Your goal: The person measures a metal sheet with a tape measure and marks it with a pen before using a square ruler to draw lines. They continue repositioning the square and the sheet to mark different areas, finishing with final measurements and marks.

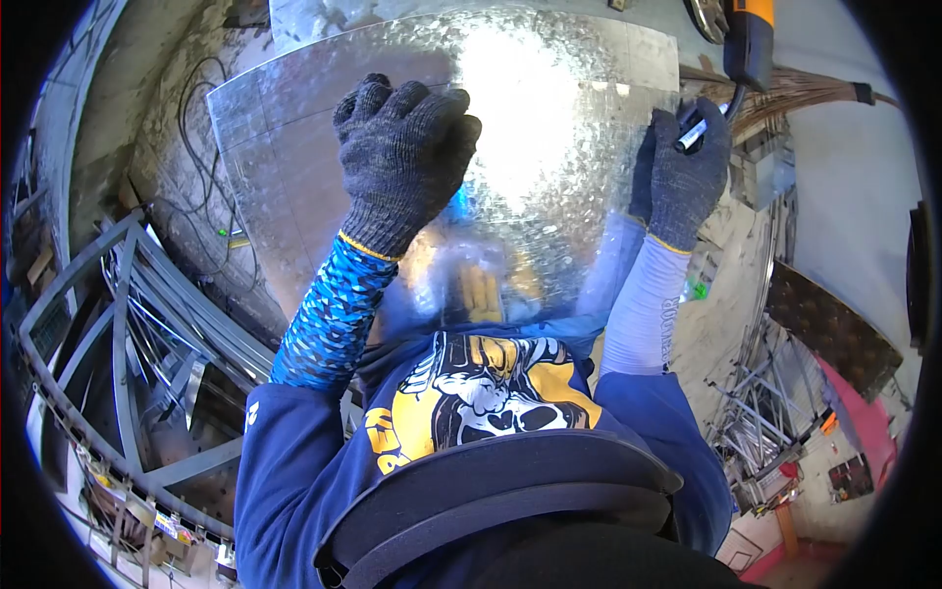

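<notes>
A shiny galvanized metal sheet (324, 147) lies in front of me, with faint lines across its surface. Over its left half is my left hand (404, 162), in a dark grey knitted glove, its fingers curled into a fist; anything inside is hidden. Beyond the right edge of the sheet, my right hand (690, 177) wears a matching glove and grips a white and dark marker pen (699, 130), which slants up and to the right between thumb and fingers.
An orange and black power tool (751, 44) sits at the upper right, close to a twig broom (800, 95). Curved metal framework (123, 344) and strips stand at left, below a loose cable (186, 128). Metal pieces (760, 412) are piled at lower right near a dark panel (834, 329).
</notes>
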The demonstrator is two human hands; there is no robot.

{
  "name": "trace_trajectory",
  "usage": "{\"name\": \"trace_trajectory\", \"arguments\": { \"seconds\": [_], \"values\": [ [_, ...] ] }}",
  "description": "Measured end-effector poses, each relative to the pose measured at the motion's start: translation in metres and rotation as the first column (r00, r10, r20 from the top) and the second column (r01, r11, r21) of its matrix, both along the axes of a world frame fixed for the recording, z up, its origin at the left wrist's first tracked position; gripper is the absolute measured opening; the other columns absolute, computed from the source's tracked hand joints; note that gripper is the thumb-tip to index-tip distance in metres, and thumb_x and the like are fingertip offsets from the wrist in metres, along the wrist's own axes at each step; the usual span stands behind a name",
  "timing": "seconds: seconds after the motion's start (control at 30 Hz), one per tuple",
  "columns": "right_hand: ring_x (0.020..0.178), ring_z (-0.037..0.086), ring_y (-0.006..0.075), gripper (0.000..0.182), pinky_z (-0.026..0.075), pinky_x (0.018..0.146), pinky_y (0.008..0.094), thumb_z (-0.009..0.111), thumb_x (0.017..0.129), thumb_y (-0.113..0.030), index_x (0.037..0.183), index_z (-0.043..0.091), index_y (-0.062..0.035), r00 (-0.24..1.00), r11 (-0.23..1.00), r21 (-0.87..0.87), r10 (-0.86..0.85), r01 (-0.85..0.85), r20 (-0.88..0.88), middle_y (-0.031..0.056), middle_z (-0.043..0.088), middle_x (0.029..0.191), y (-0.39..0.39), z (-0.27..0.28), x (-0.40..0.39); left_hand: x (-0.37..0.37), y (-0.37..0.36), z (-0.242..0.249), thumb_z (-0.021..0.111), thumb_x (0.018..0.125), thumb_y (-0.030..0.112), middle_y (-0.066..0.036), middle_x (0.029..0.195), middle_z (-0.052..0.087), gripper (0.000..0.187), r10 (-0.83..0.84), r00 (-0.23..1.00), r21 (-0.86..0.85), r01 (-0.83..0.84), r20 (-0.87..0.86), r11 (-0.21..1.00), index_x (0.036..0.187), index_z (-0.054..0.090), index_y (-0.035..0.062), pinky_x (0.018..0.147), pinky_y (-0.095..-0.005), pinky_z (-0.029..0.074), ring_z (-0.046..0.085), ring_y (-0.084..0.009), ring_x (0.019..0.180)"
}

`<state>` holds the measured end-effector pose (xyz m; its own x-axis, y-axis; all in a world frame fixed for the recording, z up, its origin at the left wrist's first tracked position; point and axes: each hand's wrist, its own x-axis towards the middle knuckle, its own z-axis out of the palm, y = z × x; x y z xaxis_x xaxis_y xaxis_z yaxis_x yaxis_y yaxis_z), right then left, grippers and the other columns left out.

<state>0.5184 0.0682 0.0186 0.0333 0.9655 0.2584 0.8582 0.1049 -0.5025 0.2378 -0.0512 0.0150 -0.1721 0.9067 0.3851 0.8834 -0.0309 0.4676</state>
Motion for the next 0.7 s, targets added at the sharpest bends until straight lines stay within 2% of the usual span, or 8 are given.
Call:
{"name": "trace_trajectory", "arguments": {
  "seconds": [0.03,0.1,0.27,0.37,0.43,0.47,0.63,0.7],
  "values": [
    [0.116,0.066,0.0306,0.057,0.052,0.100,0.0401,0.085,0.082,-0.030,0.128,0.064,-0.0036,1.000,1.000,0.020,0.021,-0.021,0.005,0.0152,0.065,0.123,-0.0003,-0.0004,-0.0003,-0.0008,-0.0006,-0.0023,0.082,0.077,0.021,-0.003,0.091,0.072,0.020,-0.001,1.000,0.000,0.001,0.000,1.000,0.096,0.076,0.0164,0.081,-0.0437,0.046,0.064,-0.0285,0.087],
    [0.116,0.066,0.0308,0.057,0.052,0.100,0.0403,0.085,0.082,-0.030,0.128,0.063,-0.0034,0.999,0.999,0.030,0.022,-0.023,0.037,0.0152,0.065,0.123,0.0007,-0.0017,0.0012,-0.0015,-0.0026,-0.0083,0.079,0.080,0.030,-0.004,0.094,0.071,0.022,0.010,1.000,-0.014,-0.010,0.016,1.000,0.099,0.075,0.0209,0.088,-0.0485,0.044,0.063,-0.0332,0.095],
    [0.116,0.066,0.0308,0.056,0.052,0.099,0.0400,0.085,0.082,-0.030,0.127,0.064,-0.0040,0.998,0.998,0.047,0.027,-0.030,0.054,0.0147,0.065,0.123,0.0001,-0.0019,0.0017,-0.0017,-0.0015,-0.0113,0.079,0.079,0.029,-0.003,0.092,0.070,0.021,0.002,1.000,0.004,-0.002,0.024,1.000,0.098,0.075,0.0211,0.087,-0.0483,0.044,0.062,-0.0322,0.093],
    [0.116,0.066,0.0300,0.055,0.052,0.098,0.0390,0.085,0.082,-0.031,0.126,0.065,-0.0058,1.000,1.000,-0.012,-0.006,0.005,-0.013,0.0141,0.066,0.123,0.0008,-0.0033,0.0000,0.0006,-0.0017,-0.0105,0.079,0.078,0.028,-0.003,0.092,0.069,0.021,0.034,0.999,0.010,-0.034,0.004,0.999,0.097,0.075,0.0214,0.087,-0.0483,0.044,0.062,-0.0319,0.094],
    [0.114,0.066,0.0292,0.055,0.052,0.097,0.0384,0.084,0.081,-0.033,0.126,0.066,-0.0076,0.998,0.999,-0.032,-0.034,0.036,0.061,0.0138,0.066,0.123,0.0017,-0.0040,0.0033,0.0006,-0.0027,-0.0105,0.079,0.077,0.028,-0.002,0.091,0.067,0.020,0.050,0.999,0.021,-0.049,-0.009,0.999,0.096,0.075,0.0219,0.087,-0.0479,0.044,0.061,-0.0312,0.095],
    [0.114,0.067,0.0298,0.056,0.053,0.097,0.0394,0.085,0.081,-0.034,0.127,0.066,-0.0075,0.992,1.000,0.003,-0.021,0.021,0.127,0.0145,0.066,0.123,0.0025,-0.0028,0.0023,0.0006,-0.0029,-0.0094,0.079,0.077,0.028,-0.002,0.089,0.067,0.020,0.047,0.999,0.005,-0.047,0.001,0.999,0.096,0.075,0.0215,0.087,-0.0478,0.044,0.060,-0.0311,0.094],
    [0.117,0.066,0.0306,0.056,0.052,0.100,0.0410,0.085,0.083,-0.033,0.129,0.065,-0.0073,0.994,0.999,0.030,0.021,-0.024,0.109,0.0152,0.065,0.124,0.0032,-0.0072,0.0075,-0.0002,-0.0027,-0.0062,0.079,0.078,0.027,-0.002,0.087,0.066,0.020,0.029,0.998,-0.012,-0.028,0.050,1.000,0.096,0.076,0.0201,0.085,-0.0479,0.043,0.059,-0.0310,0.091],
    [0.117,0.065,0.0306,0.056,0.052,0.100,0.0410,0.085,0.084,-0.033,0.129,0.065,-0.0075,0.990,0.998,0.053,0.033,-0.040,0.136,0.0152,0.065,0.124,0.0031,-0.0067,0.0081,-0.0002,-0.0004,-0.0034,0.081,0.076,0.025,-0.001,0.075,0.064,0.017,0.032,0.999,0.042,-0.033,0.028,0.999,0.091,0.077,0.0181,0.081,-0.0443,0.045,0.059,-0.0281,0.080]
  ]
}}
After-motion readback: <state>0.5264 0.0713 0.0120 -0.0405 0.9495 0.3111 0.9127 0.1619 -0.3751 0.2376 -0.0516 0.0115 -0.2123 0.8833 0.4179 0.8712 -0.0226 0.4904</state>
